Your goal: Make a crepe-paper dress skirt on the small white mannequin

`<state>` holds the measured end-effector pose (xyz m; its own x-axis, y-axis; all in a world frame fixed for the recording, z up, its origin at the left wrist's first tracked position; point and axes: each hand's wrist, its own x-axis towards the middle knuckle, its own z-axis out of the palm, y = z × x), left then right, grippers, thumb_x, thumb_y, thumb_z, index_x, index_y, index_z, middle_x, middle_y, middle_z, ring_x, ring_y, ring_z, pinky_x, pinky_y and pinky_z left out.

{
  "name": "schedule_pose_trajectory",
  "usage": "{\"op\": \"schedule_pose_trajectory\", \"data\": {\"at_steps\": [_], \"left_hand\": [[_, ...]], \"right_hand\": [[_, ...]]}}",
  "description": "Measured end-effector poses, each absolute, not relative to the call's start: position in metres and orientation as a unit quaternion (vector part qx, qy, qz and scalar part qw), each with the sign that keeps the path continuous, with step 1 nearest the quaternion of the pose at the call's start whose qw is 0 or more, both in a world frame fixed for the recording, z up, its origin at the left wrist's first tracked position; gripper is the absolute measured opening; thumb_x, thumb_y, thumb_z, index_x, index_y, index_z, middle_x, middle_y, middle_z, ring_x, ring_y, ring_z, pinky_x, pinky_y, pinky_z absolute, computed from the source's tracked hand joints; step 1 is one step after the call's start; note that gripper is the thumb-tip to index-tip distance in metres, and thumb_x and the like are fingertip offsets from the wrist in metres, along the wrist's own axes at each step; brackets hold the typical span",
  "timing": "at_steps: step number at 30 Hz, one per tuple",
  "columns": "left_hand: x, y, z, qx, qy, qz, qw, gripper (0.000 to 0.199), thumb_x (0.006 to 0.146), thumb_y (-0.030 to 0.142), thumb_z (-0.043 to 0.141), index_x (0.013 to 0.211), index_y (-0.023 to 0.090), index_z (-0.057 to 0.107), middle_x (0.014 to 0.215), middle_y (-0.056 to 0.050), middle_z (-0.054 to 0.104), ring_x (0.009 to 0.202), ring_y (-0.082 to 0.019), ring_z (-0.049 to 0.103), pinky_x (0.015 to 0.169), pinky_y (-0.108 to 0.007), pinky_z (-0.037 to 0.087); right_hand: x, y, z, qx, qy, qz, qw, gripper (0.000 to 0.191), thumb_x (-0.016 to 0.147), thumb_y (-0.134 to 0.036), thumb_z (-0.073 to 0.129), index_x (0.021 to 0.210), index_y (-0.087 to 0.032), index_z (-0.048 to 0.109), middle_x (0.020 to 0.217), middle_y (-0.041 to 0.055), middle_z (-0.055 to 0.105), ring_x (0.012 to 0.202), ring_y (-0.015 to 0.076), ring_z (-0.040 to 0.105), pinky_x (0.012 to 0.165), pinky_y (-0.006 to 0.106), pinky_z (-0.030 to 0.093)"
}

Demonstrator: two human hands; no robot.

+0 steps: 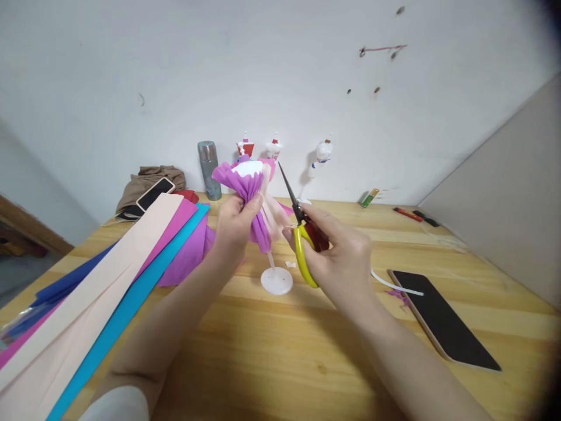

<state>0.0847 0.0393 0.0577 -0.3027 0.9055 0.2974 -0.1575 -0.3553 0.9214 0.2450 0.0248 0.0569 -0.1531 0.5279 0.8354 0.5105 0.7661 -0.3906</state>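
My left hand [236, 225] is closed around gathered purple crepe paper [260, 231], with pale pink crepe paper [274, 216] on its right side. The paper wraps a small white dress form, whose round base [277, 282] rests on the table below. My right hand [346, 248] grips a pair of scissors [301, 257] with yellow handles. Their dark blades point up and left, just right of the paper and apart from it; they look close together. My fingers partly hide the handles.
Long crepe paper strips [151, 257] in pale pink, magenta and blue lie at left. Behind stand a flask [209, 169] and several small dress forms [324, 152] against the wall. A folded brown cloth [151, 178] and a phone [155, 194] lie back left; a tablet [445, 318] lies right.
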Motion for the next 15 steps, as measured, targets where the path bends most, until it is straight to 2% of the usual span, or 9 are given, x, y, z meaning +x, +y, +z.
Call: {"op": "schedule_pose_trajectory", "data": {"at_steps": [5,9,15], "left_hand": [[0.0795,0.0376,0.0622,0.425,0.379,0.659,0.491,0.032,0.076,0.046,0.077,0.073,0.018,0.061,0.059,-0.001,0.060,0.062,-0.020,0.065,0.060,-0.031,0.051],[0.0792,0.0381,0.0628,0.435,0.373,0.645,0.506,0.036,0.073,0.050,0.079,0.074,0.017,0.063,0.056,-0.002,0.061,0.066,-0.022,0.068,0.060,-0.031,0.053],[0.0809,0.0396,0.0635,0.407,0.380,0.661,0.502,0.034,0.070,0.042,0.082,0.070,0.017,0.058,0.058,-0.001,0.062,0.055,-0.017,0.061,0.051,-0.029,0.048]], "right_hand": [[0.2456,0.0251,0.0587,-0.340,-0.753,0.034,0.562,0.024,0.087,-0.035,0.063,0.102,-0.019,0.073,0.062,-0.0012,0.061,0.049,0.0108,0.049,0.047,0.025,0.042],[0.2471,0.0250,0.0590,-0.354,-0.746,0.054,0.561,0.026,0.087,-0.037,0.063,0.105,-0.020,0.073,0.064,-0.0009,0.063,0.051,0.0115,0.051,0.049,0.025,0.044],[0.2495,0.0275,0.0583,-0.374,-0.743,0.102,0.546,0.033,0.087,-0.037,0.066,0.114,-0.020,0.071,0.073,0.0016,0.068,0.056,0.0141,0.059,0.053,0.027,0.050]]}}
